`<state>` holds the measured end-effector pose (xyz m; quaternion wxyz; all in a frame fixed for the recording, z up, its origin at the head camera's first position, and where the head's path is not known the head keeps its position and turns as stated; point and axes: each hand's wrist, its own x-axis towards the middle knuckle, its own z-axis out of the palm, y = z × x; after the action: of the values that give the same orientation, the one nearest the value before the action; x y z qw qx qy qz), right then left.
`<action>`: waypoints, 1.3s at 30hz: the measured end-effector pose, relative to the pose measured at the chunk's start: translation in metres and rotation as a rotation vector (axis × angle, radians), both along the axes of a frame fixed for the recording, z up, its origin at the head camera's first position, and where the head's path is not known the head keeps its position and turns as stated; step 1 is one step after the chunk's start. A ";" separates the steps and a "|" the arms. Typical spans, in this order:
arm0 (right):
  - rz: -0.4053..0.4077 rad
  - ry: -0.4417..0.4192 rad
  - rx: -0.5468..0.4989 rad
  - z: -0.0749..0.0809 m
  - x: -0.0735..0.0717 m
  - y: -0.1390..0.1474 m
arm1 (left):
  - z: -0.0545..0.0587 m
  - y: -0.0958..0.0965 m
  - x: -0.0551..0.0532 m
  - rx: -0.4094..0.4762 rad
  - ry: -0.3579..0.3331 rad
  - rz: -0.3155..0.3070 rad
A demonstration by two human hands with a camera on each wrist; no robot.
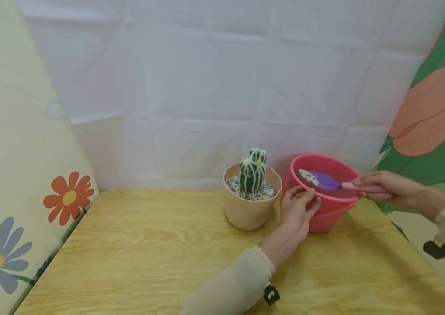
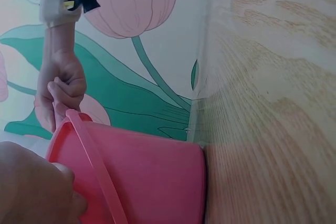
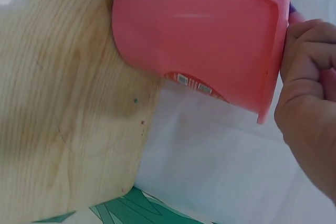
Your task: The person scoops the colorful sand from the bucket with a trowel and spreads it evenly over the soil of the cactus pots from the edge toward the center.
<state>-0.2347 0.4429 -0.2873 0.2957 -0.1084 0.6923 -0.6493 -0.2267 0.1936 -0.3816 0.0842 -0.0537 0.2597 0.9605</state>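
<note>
A pink bucket (image 1: pixel 325 221) (image 2: pixel 152 174) (image 3: pixel 199 30) stands toward the table's back right, leaning slightly. My left hand (image 1: pixel 296 210) (image 2: pixel 34 187) grips its near-left rim. Above the bucket's opening, my right hand (image 1: pixel 391 188) (image 3: pixel 310 85) holds a small shovel by its pink handle (image 1: pixel 364 187). The shovel's purple blade (image 1: pixel 328 180) points left and carries a heap of small multicoloured beads (image 1: pixel 308 176). Left of the bucket, a peach-coloured pot (image 1: pixel 246 214) holds a green and white cactus (image 1: pixel 252 177) set in similar beads (image 1: pixel 236 186). The bucket's inside is mostly hidden.
A wood-grain table (image 1: pixel 147 253) carries both containers. White cloth (image 1: pixel 206 87) hangs right behind them, and flower-painted panels (image 1: pixel 6 144) flank the table. A few stray beads (image 3: pixel 142 123) lie beside the bucket in the right wrist view.
</note>
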 end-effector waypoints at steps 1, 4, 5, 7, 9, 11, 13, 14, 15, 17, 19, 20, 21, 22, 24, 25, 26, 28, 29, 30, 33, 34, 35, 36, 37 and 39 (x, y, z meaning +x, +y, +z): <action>0.017 0.000 -0.035 -0.002 0.001 0.000 | 0.000 0.000 0.000 -0.001 0.004 0.002; 0.034 -0.008 -0.126 -0.006 0.003 -0.001 | -0.001 -0.002 0.000 -0.013 0.015 0.004; 0.031 -0.006 -0.135 -0.007 0.004 -0.002 | -0.001 -0.002 0.000 -0.019 0.016 0.003; 0.013 -0.005 -0.138 -0.008 0.006 -0.003 | -0.001 -0.003 -0.001 -0.037 0.019 0.006; -0.012 0.000 -0.120 -0.009 0.008 -0.005 | -0.002 -0.004 -0.001 -0.056 0.020 0.009; -0.027 0.000 -0.112 -0.008 0.010 -0.007 | -0.002 -0.006 -0.002 -0.070 0.019 0.011; -0.035 0.001 -0.113 -0.007 0.011 -0.009 | -0.002 -0.007 -0.001 -0.079 0.021 0.009; -0.037 0.002 -0.117 -0.006 0.012 -0.010 | -0.001 -0.009 -0.001 -0.082 0.026 0.005; -0.035 0.004 -0.122 -0.005 0.013 -0.010 | -0.001 -0.010 -0.001 -0.083 0.029 0.001; -0.031 0.010 -0.129 -0.004 0.014 -0.012 | -0.001 -0.012 0.000 -0.094 0.040 -0.008; -0.037 0.009 -0.132 -0.003 0.016 -0.013 | 0.000 -0.015 0.001 -0.117 0.052 -0.023; -0.043 0.006 -0.136 -0.003 0.017 -0.013 | 0.000 -0.016 0.002 -0.133 0.058 -0.032; -0.052 0.002 -0.141 -0.003 0.018 -0.013 | 0.000 -0.017 0.003 -0.149 0.062 -0.041; -0.059 -0.001 -0.156 -0.003 0.019 -0.012 | 0.001 -0.018 0.005 -0.164 0.066 -0.051; -0.069 -0.025 -0.214 -0.003 0.021 -0.012 | 0.002 -0.019 0.008 -0.198 0.075 -0.073; -0.073 -0.042 -0.251 -0.003 0.022 -0.012 | 0.002 -0.020 0.011 -0.213 0.076 -0.086; -0.080 -0.058 -0.286 -0.004 0.023 -0.013 | 0.002 -0.021 0.013 -0.226 0.080 -0.096; -0.088 -0.087 -0.346 -0.004 0.023 -0.015 | 0.003 -0.023 0.018 -0.250 0.087 -0.117; -0.096 -0.099 -0.362 -0.004 0.023 -0.016 | 0.003 -0.024 0.020 -0.261 0.091 -0.127; -0.106 -0.105 -0.370 -0.003 0.023 -0.017 | 0.004 -0.026 0.022 -0.269 0.096 -0.139; -0.126 -0.103 -0.371 -0.002 0.024 -0.019 | 0.006 -0.035 0.029 -0.302 0.121 -0.170; -0.128 -0.100 -0.371 -0.002 0.024 -0.019 | 0.007 -0.039 0.030 -0.313 0.135 -0.178; -0.125 -0.099 -0.372 -0.001 0.024 -0.019 | 0.009 -0.043 0.032 -0.330 0.150 -0.183; -0.119 -0.099 -0.376 -0.001 0.024 -0.019 | 0.010 -0.048 0.033 -0.348 0.168 -0.187; -0.114 -0.097 -0.375 -0.001 0.024 -0.019 | 0.011 -0.054 0.034 -0.367 0.188 -0.189; -0.099 -0.092 -0.372 0.000 0.025 -0.020 | 0.013 -0.065 0.034 -0.405 0.234 -0.187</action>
<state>-0.2102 0.4228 -0.2874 0.2697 -0.0971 0.5506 -0.7840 -0.1923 0.1286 -0.3691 0.1295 0.0662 0.4586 0.8767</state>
